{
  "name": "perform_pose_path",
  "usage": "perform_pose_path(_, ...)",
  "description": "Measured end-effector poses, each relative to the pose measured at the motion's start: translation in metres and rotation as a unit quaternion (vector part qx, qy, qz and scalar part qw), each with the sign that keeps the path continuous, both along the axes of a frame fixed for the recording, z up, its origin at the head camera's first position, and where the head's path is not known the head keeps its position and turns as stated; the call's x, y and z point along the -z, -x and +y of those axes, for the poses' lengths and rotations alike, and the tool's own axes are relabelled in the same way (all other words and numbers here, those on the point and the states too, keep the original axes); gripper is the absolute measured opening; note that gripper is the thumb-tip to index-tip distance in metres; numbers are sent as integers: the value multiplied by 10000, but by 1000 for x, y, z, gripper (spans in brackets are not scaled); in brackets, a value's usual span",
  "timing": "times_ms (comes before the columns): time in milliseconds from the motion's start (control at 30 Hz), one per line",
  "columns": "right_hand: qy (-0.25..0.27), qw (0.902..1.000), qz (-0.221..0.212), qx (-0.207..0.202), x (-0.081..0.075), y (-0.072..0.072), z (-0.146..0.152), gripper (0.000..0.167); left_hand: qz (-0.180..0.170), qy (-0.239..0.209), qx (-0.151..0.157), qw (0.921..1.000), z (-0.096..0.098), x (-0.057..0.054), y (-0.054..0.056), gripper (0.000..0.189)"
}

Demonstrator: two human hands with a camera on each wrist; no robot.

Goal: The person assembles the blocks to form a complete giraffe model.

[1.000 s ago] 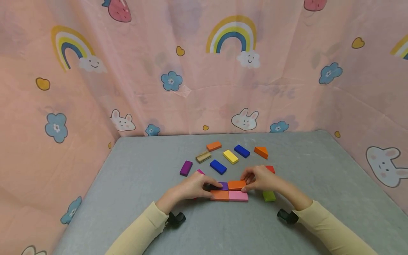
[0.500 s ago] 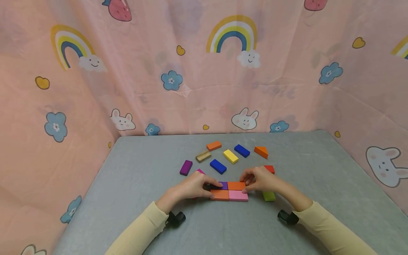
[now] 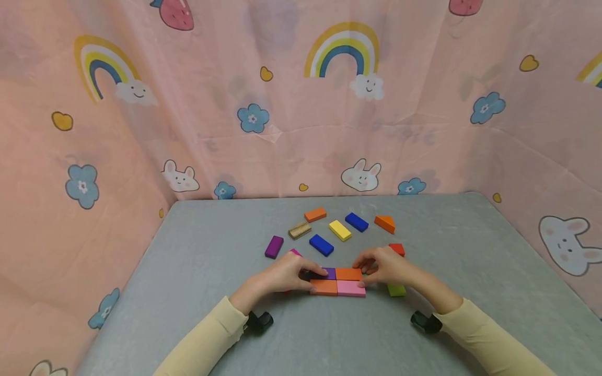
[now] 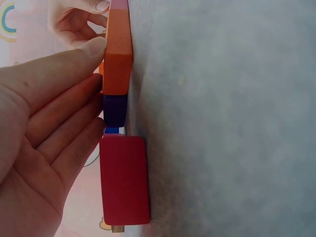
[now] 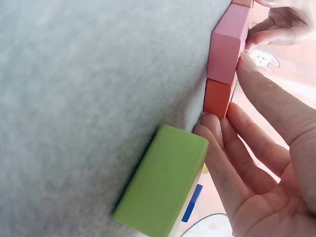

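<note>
Four-sided wooden blocks lie together in two rows on the grey table: purple (image 3: 331,273) and orange (image 3: 348,274) behind, a second orange block (image 3: 323,288) and a pink block (image 3: 351,289) in front. My left hand (image 3: 291,272) touches the left end of this group, thumb on the front orange block and fingers at the purple one. From the right, my right hand (image 3: 385,265) has its thumb at the pink block's corner and its fingertips by the end of the rear orange block. The left hand partly covers the purple block.
Behind the hands lie loose blocks: dark purple (image 3: 274,247), wood-coloured (image 3: 299,230), yellow (image 3: 340,230), two blue ones (image 3: 322,245) and an orange triangle (image 3: 385,223). A green block (image 5: 163,180) lies beside the right hand, a red block (image 4: 124,180) beside the left.
The rear orange block has come down level and flush against the pink one. My right thumb has slid slightly toward me onto the pink block's corner; the left hand has stayed put.
</note>
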State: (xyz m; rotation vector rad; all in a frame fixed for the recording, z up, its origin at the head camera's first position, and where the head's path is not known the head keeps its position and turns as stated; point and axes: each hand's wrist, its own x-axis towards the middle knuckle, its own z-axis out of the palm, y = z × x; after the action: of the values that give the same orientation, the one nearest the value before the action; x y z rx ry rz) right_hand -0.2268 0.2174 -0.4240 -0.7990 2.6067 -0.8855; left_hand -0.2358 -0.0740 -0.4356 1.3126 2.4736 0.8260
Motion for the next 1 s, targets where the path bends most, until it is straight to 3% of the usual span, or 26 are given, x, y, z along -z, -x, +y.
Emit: perform_pose_path(1000,-212,9997,-63,-63,-2,5,-1,37,36,-44,26,10000,0,0,0,39)
